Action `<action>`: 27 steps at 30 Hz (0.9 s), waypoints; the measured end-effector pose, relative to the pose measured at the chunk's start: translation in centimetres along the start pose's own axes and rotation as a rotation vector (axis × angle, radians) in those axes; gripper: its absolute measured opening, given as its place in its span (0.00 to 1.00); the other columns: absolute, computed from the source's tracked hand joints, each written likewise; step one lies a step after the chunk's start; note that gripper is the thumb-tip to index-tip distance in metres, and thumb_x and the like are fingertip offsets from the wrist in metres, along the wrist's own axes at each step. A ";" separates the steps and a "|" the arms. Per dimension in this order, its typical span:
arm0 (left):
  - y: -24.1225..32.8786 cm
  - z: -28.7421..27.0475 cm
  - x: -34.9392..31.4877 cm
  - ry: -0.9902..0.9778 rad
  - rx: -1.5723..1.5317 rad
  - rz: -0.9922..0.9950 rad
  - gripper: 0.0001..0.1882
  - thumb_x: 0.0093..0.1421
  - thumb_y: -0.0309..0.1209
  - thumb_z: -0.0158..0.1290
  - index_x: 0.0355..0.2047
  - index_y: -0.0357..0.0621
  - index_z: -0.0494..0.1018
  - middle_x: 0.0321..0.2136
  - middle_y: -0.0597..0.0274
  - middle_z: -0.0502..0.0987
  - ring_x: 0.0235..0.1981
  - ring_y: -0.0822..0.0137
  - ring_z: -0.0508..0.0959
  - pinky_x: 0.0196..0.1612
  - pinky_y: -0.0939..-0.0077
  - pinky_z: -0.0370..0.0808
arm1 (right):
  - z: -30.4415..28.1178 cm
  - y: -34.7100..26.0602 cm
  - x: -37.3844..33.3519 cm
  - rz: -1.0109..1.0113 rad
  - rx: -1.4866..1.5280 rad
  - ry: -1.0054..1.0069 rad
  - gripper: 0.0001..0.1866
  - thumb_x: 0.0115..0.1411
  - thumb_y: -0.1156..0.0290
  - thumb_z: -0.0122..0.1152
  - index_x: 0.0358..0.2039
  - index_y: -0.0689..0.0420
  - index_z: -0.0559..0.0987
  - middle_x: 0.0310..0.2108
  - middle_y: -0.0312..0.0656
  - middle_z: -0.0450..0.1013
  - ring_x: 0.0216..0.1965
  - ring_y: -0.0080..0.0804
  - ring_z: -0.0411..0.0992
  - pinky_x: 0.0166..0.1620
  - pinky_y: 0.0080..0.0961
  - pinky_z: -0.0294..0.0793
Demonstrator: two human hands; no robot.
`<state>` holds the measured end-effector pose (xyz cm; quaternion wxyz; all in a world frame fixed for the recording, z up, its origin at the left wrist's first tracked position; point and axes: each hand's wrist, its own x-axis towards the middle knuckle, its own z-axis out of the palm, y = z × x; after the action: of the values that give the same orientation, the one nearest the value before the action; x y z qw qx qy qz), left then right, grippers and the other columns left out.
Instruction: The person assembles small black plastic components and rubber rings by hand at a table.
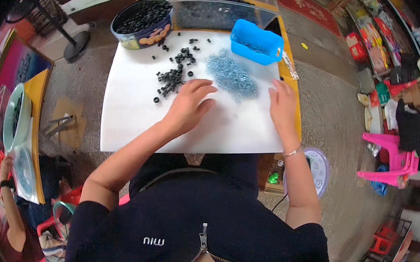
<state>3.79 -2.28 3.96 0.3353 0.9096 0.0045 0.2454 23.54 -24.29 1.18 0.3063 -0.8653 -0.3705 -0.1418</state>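
Note:
My left hand (190,104) hovers low over the white tabletop (138,128), fingers loosely curved and thumb apart, with nothing visible in it. Just beyond it lies a loose cluster of small black ring-like parts (170,79), some showing a centre hole. A spread heap of tiny clear-bluish pieces (233,75) sits between my two hands, toward the far side. To the right of that heap, near the table's right edge, is my right hand (282,104). Its fingers point away from me, slightly parted, and I see nothing held. Each single bluish piece is too small to make out.
At the far left stands a round tub (142,22) full of black parts. A clear bin (223,13) with more black parts is at the back. A blue plastic basket (256,43) holds some bluish pieces. Far left, another person's hand (6,163) is beside a pale green basin (17,119).

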 end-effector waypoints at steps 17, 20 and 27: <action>-2.5 5.9 2.8 -0.320 0.450 0.063 0.39 0.60 0.50 0.50 0.67 0.50 0.51 0.68 0.52 0.46 0.69 0.48 0.44 0.66 0.43 0.43 | 4.0 -6.2 -1.4 -0.168 -0.039 -0.242 0.33 0.59 0.68 0.54 0.63 0.62 0.57 0.65 0.58 0.51 0.66 0.55 0.50 0.66 0.51 0.46; -2.3 5.5 2.3 -0.244 0.418 0.085 0.36 0.58 0.47 0.52 0.64 0.50 0.56 0.67 0.52 0.50 0.69 0.48 0.47 0.65 0.41 0.47 | 3.5 -6.9 -1.4 -0.135 0.005 -0.241 0.31 0.60 0.68 0.53 0.63 0.60 0.60 0.66 0.56 0.51 0.67 0.53 0.49 0.67 0.51 0.44; -1.9 4.1 1.8 -0.171 0.270 0.059 0.34 0.56 0.36 0.56 0.62 0.44 0.58 0.66 0.47 0.51 0.68 0.46 0.49 0.66 0.50 0.49 | 2.8 -8.4 -0.7 -0.175 0.107 -0.001 0.19 0.60 0.69 0.53 0.51 0.61 0.71 0.59 0.53 0.62 0.60 0.52 0.58 0.63 0.49 0.52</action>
<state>7.53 -2.96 0.91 0.2017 0.9637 -0.0177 0.1740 17.03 -18.40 2.28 0.3383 -0.8122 -0.4518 -0.1477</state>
